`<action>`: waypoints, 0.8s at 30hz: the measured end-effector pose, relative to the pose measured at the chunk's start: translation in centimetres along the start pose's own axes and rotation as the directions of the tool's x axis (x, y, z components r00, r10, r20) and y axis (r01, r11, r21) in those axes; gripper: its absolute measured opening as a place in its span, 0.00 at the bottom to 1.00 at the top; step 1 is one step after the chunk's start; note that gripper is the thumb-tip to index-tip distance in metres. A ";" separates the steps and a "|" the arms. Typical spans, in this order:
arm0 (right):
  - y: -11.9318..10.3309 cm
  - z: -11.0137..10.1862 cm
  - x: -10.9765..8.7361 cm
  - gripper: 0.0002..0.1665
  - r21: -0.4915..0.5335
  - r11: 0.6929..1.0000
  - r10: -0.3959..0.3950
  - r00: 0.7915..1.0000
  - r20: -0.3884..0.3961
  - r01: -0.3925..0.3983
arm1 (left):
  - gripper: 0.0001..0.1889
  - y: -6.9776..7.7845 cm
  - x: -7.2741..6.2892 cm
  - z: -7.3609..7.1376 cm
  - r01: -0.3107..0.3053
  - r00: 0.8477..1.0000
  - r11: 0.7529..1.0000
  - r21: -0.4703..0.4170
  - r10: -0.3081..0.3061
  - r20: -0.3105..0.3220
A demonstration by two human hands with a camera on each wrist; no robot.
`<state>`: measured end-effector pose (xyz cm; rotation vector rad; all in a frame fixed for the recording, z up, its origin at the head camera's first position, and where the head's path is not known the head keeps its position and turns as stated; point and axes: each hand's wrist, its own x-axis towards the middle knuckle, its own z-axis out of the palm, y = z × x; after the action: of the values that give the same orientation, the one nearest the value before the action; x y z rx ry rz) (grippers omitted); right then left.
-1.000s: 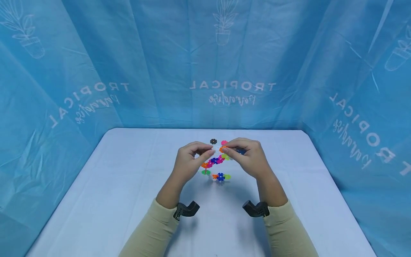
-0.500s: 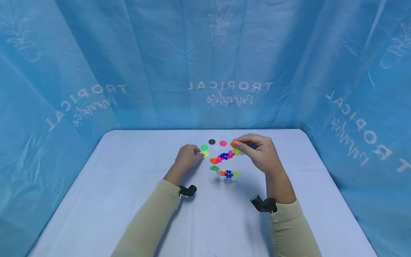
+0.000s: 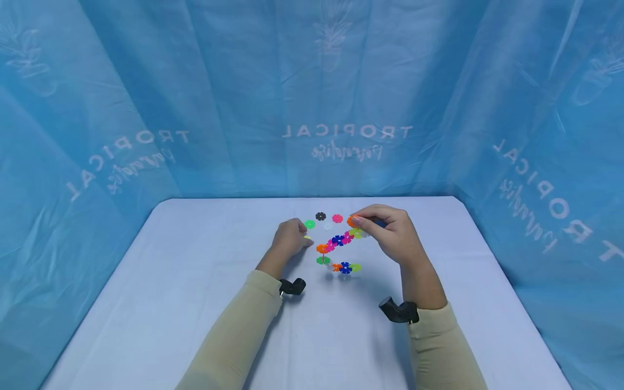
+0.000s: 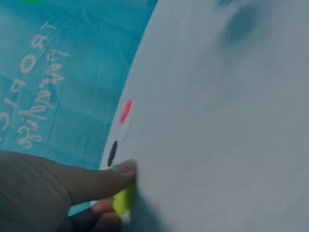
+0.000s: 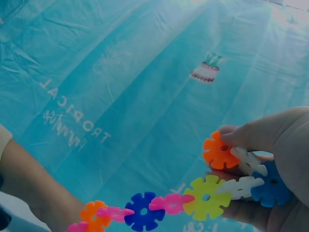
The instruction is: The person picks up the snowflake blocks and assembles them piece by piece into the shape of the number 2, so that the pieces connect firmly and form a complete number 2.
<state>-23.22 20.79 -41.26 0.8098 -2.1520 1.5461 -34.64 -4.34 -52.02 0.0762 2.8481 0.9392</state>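
Observation:
My right hand (image 3: 392, 233) grips one end of a chain of interlocking plastic snowflake discs. In the right wrist view, its thumb presses the orange disc (image 5: 218, 151), with white and dark blue discs (image 5: 271, 186) against the palm. From there the chain runs through a yellow-green disc (image 5: 205, 197), pink ones and a blue disc (image 5: 145, 211); its lower end hangs in front of the table in the head view. My left hand (image 3: 288, 238) is low over the table, pinching a loose yellow disc (image 4: 124, 199) between thumb and fingers, which mostly hide it.
Loose discs lie on the white table (image 3: 205, 281) beyond the hands: green (image 3: 310, 224), black (image 3: 320, 216), pink (image 3: 337, 218) and a pale clear one (image 3: 328, 226). A blue printed curtain (image 3: 234, 108) surrounds the table's back and sides.
My left hand has left the chain, moved left to the table and closed its fingers on the yellow disc. My right hand has shifted slightly right, carrying the chain.

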 end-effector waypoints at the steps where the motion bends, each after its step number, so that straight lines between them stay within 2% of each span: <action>1: 0.0 0.0 0.0 0.10 -0.002 1.000 -0.003 1.000 -0.003 0.003 | 0.16 -0.1 -0.1 -0.2 0.000 1.000 1.000 -0.009 0.000 0.006; 3: 0.1 0.1 0.0 0.10 -0.005 1.000 -0.007 1.000 -0.004 0.007 | 0.15 -0.4 -0.3 -0.6 -0.006 1.000 0.999 -0.044 0.007 0.029; 5: 0.1 0.3 0.0 0.11 0.000 1.000 -0.012 1.000 0.004 0.012 | 0.13 -0.8 -0.9 -1.1 -0.011 0.999 0.991 -0.137 0.016 0.037; 6: 0.1 0.4 0.0 0.11 0.003 1.000 -0.014 1.000 0.011 0.014 | 0.11 -1.0 -1.4 -1.4 -0.012 0.999 0.974 -0.228 0.019 0.031; 7: 0.0 0.5 0.0 0.10 0.004 1.000 -0.018 1.000 0.019 0.018 | 0.10 -1.0 -2.1 -1.7 -0.016 1.000 0.942 -0.336 0.024 0.020; 8: 0.0 0.6 0.1 0.10 0.001 1.000 -0.022 0.999 0.024 0.022 | 0.09 -1.0 -2.8 -2.1 -0.029 0.999 0.894 -0.447 0.035 0.004; 9: 0.0 0.7 0.1 0.10 -0.006 1.000 -0.028 0.999 0.028 0.028 | 0.09 -0.7 -3.6 -2.6 -0.048 0.999 0.829 -0.557 0.046 -0.017; 11: -0.1 0.9 0.3 0.09 -0.024 0.999 -0.048 0.999 0.026 0.049 | 0.10 0.0 -5.4 -3.7 -0.121 0.992 0.678 -0.725 0.101 -0.071; 12: -0.2 1.0 0.4 0.09 -0.036 0.998 -0.060 0.998 0.018 0.061 | 0.12 0.6 -6.2 -4.3 -0.164 0.985 0.614 -0.772 0.142 -0.096; 13: -0.3 1.0 0.5 0.09 -0.048 0.996 -0.073 0.997 0.009 0.073 | 0.13 1.3 -7.0 -4.9 -0.209 0.974 0.571 -0.794 0.190 -0.120; 14: -0.4 1.1 0.5 0.09 -0.060 0.994 -0.087 0.996 0.001 0.087 | 0.14 1.9 -7.7 -5.5 -0.252 0.961 0.544 -0.800 0.237 -0.142; 15: -0.5 1.3 0.6 0.10 -0.073 0.992 -0.103 0.995 -0.005 0.103 | 0.15 2.5 -8.4 -6.0 -0.292 0.947 0.527 -0.798 0.278 -0.163; 16: -0.6 1.4 0.6 0.10 -0.082 0.990 -0.119 0.993 -0.010 0.118 | 0.16 3.1 -9.0 -6.5 -0.325 0.933 0.521 -0.789 0.311 -0.179; 18: -0.7 1.9 0.6 0.11 -0.091 0.986 -0.144 0.989 -0.016 0.142 | 0.16 3.9 -10.2 -7.2 -0.366 0.917 0.533 -0.763 0.346 -0.198; 22: -1.1 2.7 0.5 0.12 -0.091 0.981 -0.172 0.985 -0.010 0.171 | 0.13 4.5 -11.8 -7.7 -0.377 0.915 0.565 -0.734 0.347 -0.203; 24: -1.4 2.9 0.5 0.12 -0.078 0.981 -0.176 0.984 0.000 0.175 | 0.13 4.5 -12.3 -7.8 -0.385 0.911 0.554 -0.738 0.356 -0.208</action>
<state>-22.62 17.59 -40.95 0.9385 -2.0607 1.3665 -23.67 -6.43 -41.69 0.5871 2.2070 2.1826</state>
